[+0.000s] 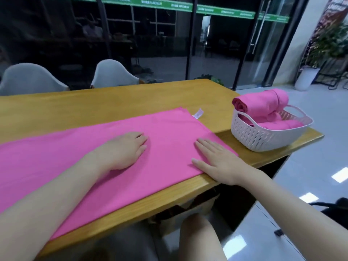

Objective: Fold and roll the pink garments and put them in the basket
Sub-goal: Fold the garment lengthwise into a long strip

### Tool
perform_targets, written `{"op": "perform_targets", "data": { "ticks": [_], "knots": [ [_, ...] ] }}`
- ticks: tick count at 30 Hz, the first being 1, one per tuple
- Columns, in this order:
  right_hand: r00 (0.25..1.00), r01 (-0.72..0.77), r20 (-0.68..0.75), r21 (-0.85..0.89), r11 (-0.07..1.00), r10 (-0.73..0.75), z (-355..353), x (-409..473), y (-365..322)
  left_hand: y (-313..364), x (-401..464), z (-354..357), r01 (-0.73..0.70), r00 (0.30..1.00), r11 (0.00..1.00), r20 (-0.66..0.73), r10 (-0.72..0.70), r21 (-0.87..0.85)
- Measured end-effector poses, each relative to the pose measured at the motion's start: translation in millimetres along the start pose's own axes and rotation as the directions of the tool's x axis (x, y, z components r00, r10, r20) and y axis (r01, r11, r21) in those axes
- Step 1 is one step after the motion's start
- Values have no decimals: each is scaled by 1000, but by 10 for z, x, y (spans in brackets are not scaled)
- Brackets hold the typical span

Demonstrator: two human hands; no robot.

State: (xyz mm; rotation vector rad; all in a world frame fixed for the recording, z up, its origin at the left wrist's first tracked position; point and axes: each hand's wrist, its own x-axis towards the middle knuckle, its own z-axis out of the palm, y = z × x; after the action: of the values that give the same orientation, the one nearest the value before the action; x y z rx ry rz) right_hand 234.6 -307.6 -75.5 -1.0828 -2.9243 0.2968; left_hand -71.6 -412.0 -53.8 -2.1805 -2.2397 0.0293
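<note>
A pink garment [75, 157] lies folded into a long flat strip across the wooden table [113, 102], with a white label [198, 113] sticking out at its far right corner. My left hand [124, 149] rests flat on the middle of the strip, fingers straight. My right hand [216, 161] presses flat on the strip's right end near the table's front edge. A white perforated basket [263, 136] stands at the table's right end. It holds rolled pink garments [261, 104], one roll lying on top of the others.
Two grey chairs [114, 76] stand behind the table's far side. Glass doors and a white planter [307, 78] are at the back right. The table's right corner ends just past the basket, above a shiny grey floor. My knees show below the front edge.
</note>
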Motion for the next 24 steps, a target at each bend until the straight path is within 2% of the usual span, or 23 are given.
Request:
{"op": "perform_targets", "data": {
  "ticks": [2, 4, 6, 9, 16, 18, 24],
  "knots": [
    [999, 20, -43, 15, 1000, -19, 15, -18, 21, 297, -404, -60, 16, 996, 990, 85, -4, -143],
    [986, 81, -145, 33, 996, -76, 28, -78, 36, 606, -904, -95, 15, 994, 955, 110, 18, -295],
    [954, 189, -235, -11, 982, -186, 63, -176, 30, 838, -1322, 18, -18, 998, 976, 60, 31, -219],
    [924, 264, -259, -107, 959, -283, 152, -281, 35, 980, -1547, 227, 23, 996, 1000, -85, -23, 3],
    [928, 300, -182, -152, 942, -325, 154, -340, 150, 949, -1495, 363, 60, 990, 997, -130, -52, 57],
    [924, 311, -184, -151, 938, -336, 160, -370, 192, 958, -1506, 425, 61, 980, 993, -193, -40, 99],
    [917, 303, -274, 3, 953, -290, 223, -499, 178, 1088, -1590, 597, 120, 936, 984, -345, -68, 129]
  ]
}}
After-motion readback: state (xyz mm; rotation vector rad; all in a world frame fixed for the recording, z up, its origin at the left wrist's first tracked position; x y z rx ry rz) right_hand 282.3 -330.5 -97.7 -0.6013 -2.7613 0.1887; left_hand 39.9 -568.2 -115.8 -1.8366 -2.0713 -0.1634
